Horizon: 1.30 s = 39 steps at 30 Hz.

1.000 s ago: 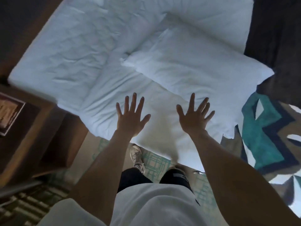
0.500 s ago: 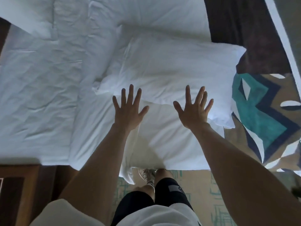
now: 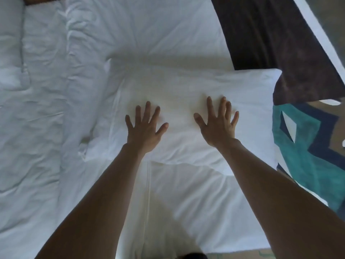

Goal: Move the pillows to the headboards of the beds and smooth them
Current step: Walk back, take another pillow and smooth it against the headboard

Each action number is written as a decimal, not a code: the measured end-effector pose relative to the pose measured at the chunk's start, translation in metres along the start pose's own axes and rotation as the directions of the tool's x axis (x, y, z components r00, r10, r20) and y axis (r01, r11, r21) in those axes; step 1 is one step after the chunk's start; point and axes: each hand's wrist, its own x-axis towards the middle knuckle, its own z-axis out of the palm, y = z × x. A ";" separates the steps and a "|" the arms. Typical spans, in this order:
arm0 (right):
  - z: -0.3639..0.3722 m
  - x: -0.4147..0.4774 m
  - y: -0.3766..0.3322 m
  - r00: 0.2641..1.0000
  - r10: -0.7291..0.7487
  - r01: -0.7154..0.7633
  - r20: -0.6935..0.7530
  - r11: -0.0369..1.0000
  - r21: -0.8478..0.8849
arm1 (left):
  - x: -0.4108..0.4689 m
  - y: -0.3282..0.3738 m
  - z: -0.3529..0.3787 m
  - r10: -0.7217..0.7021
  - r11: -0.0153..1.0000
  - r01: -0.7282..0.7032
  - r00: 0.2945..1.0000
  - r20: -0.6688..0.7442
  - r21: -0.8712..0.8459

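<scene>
- The left grip (image 3: 144, 128) is resting flat on the pillow (image 3: 177, 86), with its fingers straight and spread.
- The right grip (image 3: 217, 126) is lying flat on the same pillow, near the left grip, with its fingers also spread.
- The pillow is lying crosswise on the white bed (image 3: 43, 137), its right end reaching the dark runner (image 3: 270, 34).
- A second pillow (image 3: 196, 202) is lying against its near edge, beneath both forearms.

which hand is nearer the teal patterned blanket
Right. The right hand lies flat on the pillow, on the side toward the teal patterned blanket; the left hand lies farther off.
</scene>
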 end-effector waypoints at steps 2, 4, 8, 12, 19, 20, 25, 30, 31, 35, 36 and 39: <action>0.002 0.035 0.005 1.000 -0.012 0.011 -0.023 0.999 -0.051 | 0.038 0.002 -0.001 -0.005 1.000 0.005 1.000 -0.025 -0.001; 0.003 0.067 0.010 0.999 -0.028 0.023 -0.043 0.994 -0.103 | 0.074 -0.001 -0.003 -0.006 0.999 0.008 0.999 -0.050 0.034; 0.004 0.126 0.018 0.998 -0.002 -0.006 -0.065 0.993 -0.116 | 0.149 -0.010 -0.011 -0.011 0.996 0.014 0.999 -0.040 0.088; 0.010 0.181 0.027 0.996 -0.008 -0.003 -0.089 0.992 -0.124 | 0.217 -0.013 -0.013 0.012 0.990 -0.004 0.999 -0.053 0.142; 0.022 0.255 0.046 0.993 0.018 -0.031 -0.120 0.994 -0.107 | 0.306 -0.016 -0.005 -0.045 0.990 0.044 0.999 0.003 0.132; 0.023 0.266 0.050 0.992 0.029 -0.042 -0.120 0.993 -0.107 | 0.316 -0.018 -0.004 -0.050 0.989 0.048 0.999 0.010 0.140; 0.031 0.309 0.067 0.983 0.114 -0.126 -0.143 0.989 -0.076 | 0.359 -0.028 0.005 -0.038 0.984 0.033 0.999 0.025 0.172; 0.044 0.319 0.063 0.987 0.125 -0.136 -0.105 0.984 -0.114 | 0.378 -0.032 0.010 -0.043 0.987 0.037 0.999 0.033 0.158; 0.046 0.316 0.063 0.987 0.121 -0.134 -0.106 0.984 -0.116 | 0.375 -0.032 0.012 -0.042 0.986 0.038 0.999 0.021 0.164; 0.048 0.294 0.059 0.987 0.102 -0.114 -0.124 0.989 -0.095 | 0.355 -0.032 0.014 -0.058 0.982 0.055 0.998 0.010 0.180; 0.049 0.283 0.058 0.987 0.098 -0.111 -0.125 0.989 -0.098 | 0.346 -0.032 0.015 -0.063 0.983 0.059 0.998 0.015 0.175; 0.049 0.252 0.054 0.983 0.076 -0.092 -0.167 0.992 -0.090 | 0.313 -0.035 0.014 -0.064 0.985 0.071 0.997 -0.049 0.155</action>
